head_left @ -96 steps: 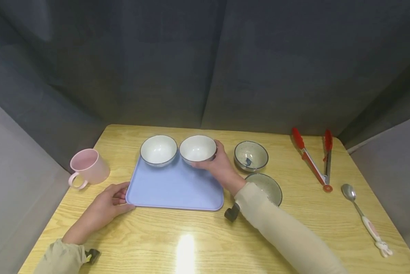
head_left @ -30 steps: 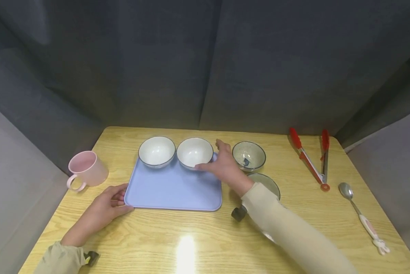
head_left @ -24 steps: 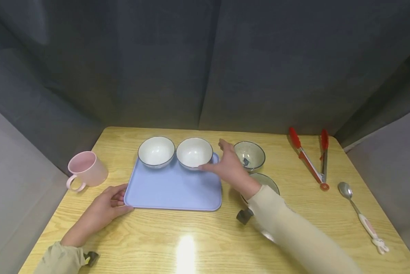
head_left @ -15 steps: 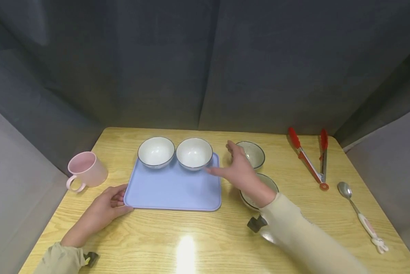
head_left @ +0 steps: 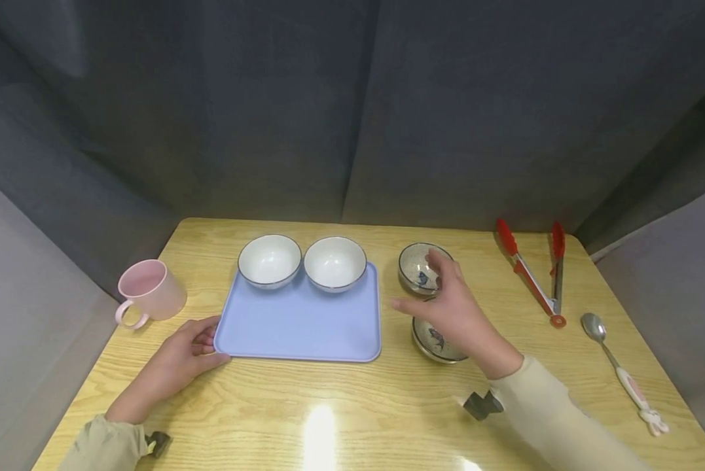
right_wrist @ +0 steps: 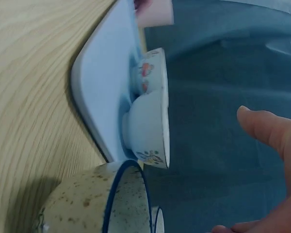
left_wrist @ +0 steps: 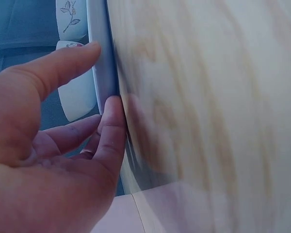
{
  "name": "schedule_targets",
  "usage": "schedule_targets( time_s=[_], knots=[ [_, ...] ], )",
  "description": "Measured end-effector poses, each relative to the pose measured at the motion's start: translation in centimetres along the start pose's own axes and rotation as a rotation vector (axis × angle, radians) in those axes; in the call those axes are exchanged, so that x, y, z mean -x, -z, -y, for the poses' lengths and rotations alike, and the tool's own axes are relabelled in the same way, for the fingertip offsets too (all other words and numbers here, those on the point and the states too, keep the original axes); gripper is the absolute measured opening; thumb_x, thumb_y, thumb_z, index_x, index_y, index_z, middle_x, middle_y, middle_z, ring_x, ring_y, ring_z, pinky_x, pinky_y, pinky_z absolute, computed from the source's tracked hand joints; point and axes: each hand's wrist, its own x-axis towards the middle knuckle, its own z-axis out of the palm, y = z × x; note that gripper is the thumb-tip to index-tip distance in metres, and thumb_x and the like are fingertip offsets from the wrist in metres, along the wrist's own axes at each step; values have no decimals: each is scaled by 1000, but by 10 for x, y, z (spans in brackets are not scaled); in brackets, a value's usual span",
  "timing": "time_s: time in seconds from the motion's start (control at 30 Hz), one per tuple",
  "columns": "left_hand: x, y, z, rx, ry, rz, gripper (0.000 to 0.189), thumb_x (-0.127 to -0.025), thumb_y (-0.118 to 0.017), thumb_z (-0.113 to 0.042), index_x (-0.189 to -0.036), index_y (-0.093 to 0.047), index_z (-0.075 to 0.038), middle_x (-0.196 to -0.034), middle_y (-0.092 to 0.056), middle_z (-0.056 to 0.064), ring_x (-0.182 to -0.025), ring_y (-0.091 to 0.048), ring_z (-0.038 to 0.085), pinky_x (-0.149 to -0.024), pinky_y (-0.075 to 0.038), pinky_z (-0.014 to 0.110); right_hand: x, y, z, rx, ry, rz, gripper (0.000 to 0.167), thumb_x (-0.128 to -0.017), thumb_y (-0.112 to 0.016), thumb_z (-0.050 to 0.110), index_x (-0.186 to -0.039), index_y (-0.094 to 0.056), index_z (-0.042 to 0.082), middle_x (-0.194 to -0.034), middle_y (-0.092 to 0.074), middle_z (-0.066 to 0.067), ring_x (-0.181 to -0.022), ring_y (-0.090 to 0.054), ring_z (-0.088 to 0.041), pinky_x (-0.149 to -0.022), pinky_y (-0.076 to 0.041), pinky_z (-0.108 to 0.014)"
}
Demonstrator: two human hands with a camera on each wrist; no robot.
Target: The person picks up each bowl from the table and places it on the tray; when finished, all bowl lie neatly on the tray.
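Note:
My left hand (head_left: 178,356) holds the near left corner of the light blue tray (head_left: 296,330), thumb at the front rim and curled fingers along the side; the left wrist view shows the fingertips at its edge. Two white bowls with dark rims, a left one (head_left: 270,261) and a right one (head_left: 335,263), stand side by side at the tray's back. My right hand (head_left: 458,314) hovers with thumb and fingers spread, holding nothing. It partly covers a speckled bowl (head_left: 414,268) and a nearer speckled bowl (head_left: 434,343), both with blue motifs inside.
A pink mug (head_left: 158,294) stands left of the tray, handle toward the left front. On the right lie red-tipped tongs (head_left: 531,275), spread apart, and a spoon (head_left: 626,379) with a rabbit-shaped handle end. A dark curtain (head_left: 352,111) hangs behind the wooden table (head_left: 270,412).
My right hand has let go of the right white bowl and moved right and nearer, from the tray to over the speckled bowls. My left hand and the tray stay in place.

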Motion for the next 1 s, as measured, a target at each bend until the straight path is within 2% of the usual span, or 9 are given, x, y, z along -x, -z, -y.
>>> schedule_targets(
  time_s=[0.17,0.33,0.5,0.7,1.0],
  knots=[
    [0,0,0,3,-8,4,80,-95,-90,-11,-159,-49,14,-129,-64,23,-107,-68,15,-93,-64,14,11,10,-8,-21,4,-36,124,-92,-94,38,-179,-12,4,-182,-20,-24,-171,-24,-45,-142,-27,-61],
    [2,-1,-2,-5,-6,5,79,-95,-90,-12,-159,-50,13,-129,-65,23,-108,-68,17,-93,-64,15,22,16,-14,-18,10,-46,125,-91,-95,36,-179,-12,4,-183,-20,-23,-172,-24,-45,-142,-26,-62],
    [2,-1,-2,-12,8,4,80,-95,-90,-12,-159,-50,13,-130,-65,23,-111,-70,21,-94,-65,17,32,16,-25,-27,43,-42,125,-89,-97,32,-178,-13,4,-182,-22,-23,-171,-24,-46,-141,-26,-65],
    [1,-1,-1,-33,-4,-2,82,-94,-91,-14,-159,-49,13,-130,-66,22,-112,-70,21,-93,-66,19,39,15,-42,-53,105,-42,120,-88,-97,23,-176,-19,2,-181,-27,-23,-169,-25,-51,-139,-26,-69],
    [2,-1,-2,-34,3,-5,83,-93,-93,-15,-159,-50,13,-129,-65,21,-111,-69,21,-91,-65,17,50,16,-55,-67,106,-70,121,-85,-99,21,-177,-21,7,-181,-27,-19,-169,-25,-51,-137,-28,-71]
  ],
)
